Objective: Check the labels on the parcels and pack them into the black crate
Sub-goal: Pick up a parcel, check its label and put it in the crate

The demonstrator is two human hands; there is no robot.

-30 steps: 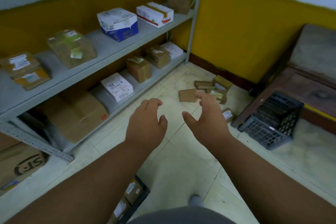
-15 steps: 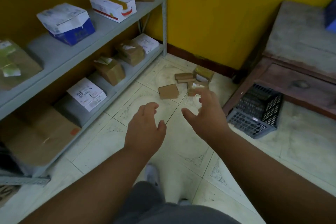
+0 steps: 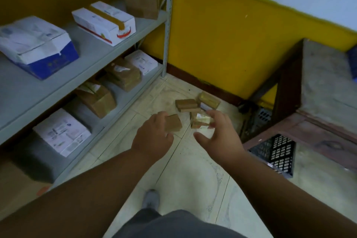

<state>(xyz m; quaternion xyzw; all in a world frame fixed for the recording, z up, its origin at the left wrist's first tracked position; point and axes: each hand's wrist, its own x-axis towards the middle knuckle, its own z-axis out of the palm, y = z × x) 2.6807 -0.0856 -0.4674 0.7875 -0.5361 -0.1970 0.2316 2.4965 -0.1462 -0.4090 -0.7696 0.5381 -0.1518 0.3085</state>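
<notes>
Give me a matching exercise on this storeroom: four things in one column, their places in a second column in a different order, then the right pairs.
Things
1. black crate
2. white and blue box
3. small brown parcels
4. white labelled box

Places
A. on the lower shelf of the grey rack
B. on the floor, beside the wooden furniture at the right
C. on the upper shelf of the grey rack
D. in a loose pile on the floor tiles near the yellow wall

Pairs: 1-B, 2-C, 3-D, 4-A
</notes>
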